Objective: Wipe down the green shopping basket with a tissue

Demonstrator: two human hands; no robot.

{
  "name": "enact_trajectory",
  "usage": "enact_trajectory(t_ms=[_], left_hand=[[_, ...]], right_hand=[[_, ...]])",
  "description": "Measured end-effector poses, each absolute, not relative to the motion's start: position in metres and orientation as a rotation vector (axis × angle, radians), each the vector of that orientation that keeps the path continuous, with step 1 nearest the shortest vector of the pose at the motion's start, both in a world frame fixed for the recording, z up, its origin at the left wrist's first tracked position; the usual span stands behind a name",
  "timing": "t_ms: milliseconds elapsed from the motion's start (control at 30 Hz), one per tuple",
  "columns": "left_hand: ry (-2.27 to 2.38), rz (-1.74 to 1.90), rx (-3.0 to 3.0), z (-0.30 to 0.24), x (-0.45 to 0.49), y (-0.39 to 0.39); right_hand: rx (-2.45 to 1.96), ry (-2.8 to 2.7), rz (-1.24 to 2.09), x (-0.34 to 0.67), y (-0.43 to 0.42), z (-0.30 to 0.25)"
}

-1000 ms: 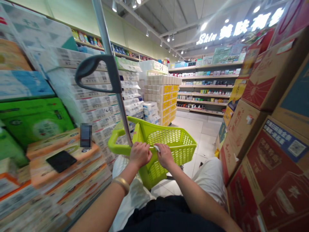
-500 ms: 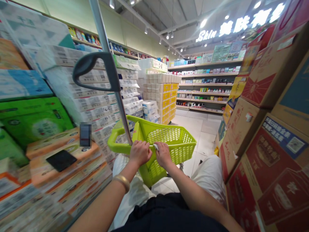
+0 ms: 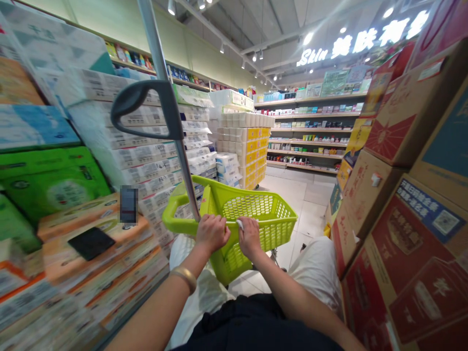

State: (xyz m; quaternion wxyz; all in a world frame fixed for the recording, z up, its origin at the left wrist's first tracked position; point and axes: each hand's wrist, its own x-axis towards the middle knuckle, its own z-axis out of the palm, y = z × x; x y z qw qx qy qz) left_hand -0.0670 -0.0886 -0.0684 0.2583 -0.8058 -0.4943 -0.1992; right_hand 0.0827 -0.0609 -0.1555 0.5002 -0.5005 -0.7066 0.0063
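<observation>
A lime-green plastic shopping basket (image 3: pixel 270 214) on wheels stands on the floor in front of my knees. My left hand (image 3: pixel 211 233) is closed over the basket's near rim, a gold bangle on that wrist. My right hand (image 3: pixel 250 237) is right beside it on the same rim, fingers pinched on a small white cloth (image 3: pixel 240 224). The basket's grey metal pull rod (image 3: pixel 171 122) rises steeply up to the left, with a dark grip loop (image 3: pixel 146 109) on it.
Stacked tissue and paper packs (image 3: pixel 73 204) wall the left side, a black phone (image 3: pixel 91 243) lying on them. Cardboard cartons (image 3: pixel 402 195) are piled high on the right. A tiled aisle (image 3: pixel 303 200) runs ahead to a toilet-paper stack (image 3: pixel 244 146) and shelves (image 3: pixel 310 131).
Both hands stay on the basket rim; the right hand with the white cloth has shifted slightly along it. The view wobbles a little.
</observation>
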Motion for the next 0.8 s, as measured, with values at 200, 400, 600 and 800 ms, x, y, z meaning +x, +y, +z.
enact_trajectory(t_ms=[200, 400, 600, 800], left_hand=[[-1.328, -0.504, -2.165, -0.067, -0.068, -0.091], [-1.329, -0.526, -2.159, -0.067, -0.068, -0.091], [-1.351, -0.594, -2.161, -0.070, -0.071, -0.091], [-1.345, -0.560, -2.146, -0.069, -0.074, -0.093]], right_hand=[[-1.186, -1.802, -0.014, 0.117, -0.060, -0.161], [-1.321, -1.621, -0.100, 0.141, -0.054, -0.174], [-1.313, -1.630, -0.051, 0.102, -0.060, -0.165], [-1.260, -1.756, -0.063, 0.107, -0.065, -0.162]])
